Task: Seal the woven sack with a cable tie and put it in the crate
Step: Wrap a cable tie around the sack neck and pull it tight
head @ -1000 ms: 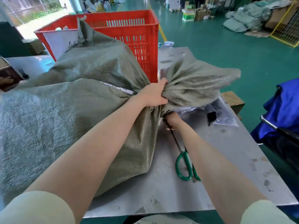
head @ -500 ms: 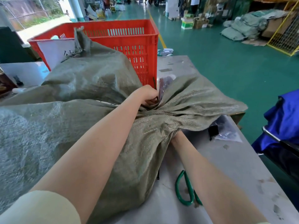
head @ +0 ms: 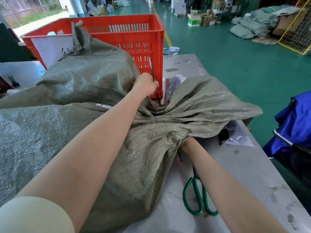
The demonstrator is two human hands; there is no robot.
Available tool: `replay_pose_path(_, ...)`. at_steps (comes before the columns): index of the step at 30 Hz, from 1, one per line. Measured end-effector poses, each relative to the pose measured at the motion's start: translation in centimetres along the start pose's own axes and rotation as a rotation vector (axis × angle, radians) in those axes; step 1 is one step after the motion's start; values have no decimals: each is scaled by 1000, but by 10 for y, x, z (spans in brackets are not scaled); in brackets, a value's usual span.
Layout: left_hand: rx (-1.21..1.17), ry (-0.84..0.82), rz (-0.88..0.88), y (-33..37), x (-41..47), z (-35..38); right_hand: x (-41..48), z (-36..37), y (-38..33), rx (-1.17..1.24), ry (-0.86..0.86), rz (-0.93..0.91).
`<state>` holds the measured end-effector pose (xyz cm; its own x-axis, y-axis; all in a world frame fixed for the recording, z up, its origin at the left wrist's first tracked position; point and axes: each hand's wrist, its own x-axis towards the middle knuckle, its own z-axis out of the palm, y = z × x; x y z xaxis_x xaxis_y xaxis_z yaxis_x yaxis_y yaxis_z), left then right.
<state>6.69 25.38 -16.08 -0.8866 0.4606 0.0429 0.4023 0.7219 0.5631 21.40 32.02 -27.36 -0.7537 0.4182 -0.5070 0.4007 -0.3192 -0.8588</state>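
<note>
I see the sack (head: 117, 157) sprawled across most of the table (head: 252, 174), its gathered neck near the red crate (head: 134, 36) behind it, leaving bare metal only along the right edge. My left hand (head: 147, 84) is clenched around the cable tie (head: 152, 71). My right hand is buried under the neck, grip unreadable. Green scissors (head: 198, 197) lie beside that forearm.

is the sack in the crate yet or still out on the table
Still out: the woven sack lies on the table, leaning against the red crate.
</note>
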Motion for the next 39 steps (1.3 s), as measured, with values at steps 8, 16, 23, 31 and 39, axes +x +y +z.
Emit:
replay_pose_path(8, 338, -138, 260, 4, -15, -3, -18, -8, 21, -313, 74, -97)
replay_pose_path(16, 420, -213, 354, 4, -30, 8, -70, -11, 45, -425, 266, -355)
replay_pose_path(23, 401, -202, 373, 0, -34, 15, -93, -9, 31, -220, 188, -571)
replay_pose_path(31, 192, -260, 429, 7, -39, -1, -101, -7, 11, -309, 36, -848)
replay_pose_path(39, -214, -426, 423, 16, -49, -9, -82, 8, -27, -369, 227, -1105)
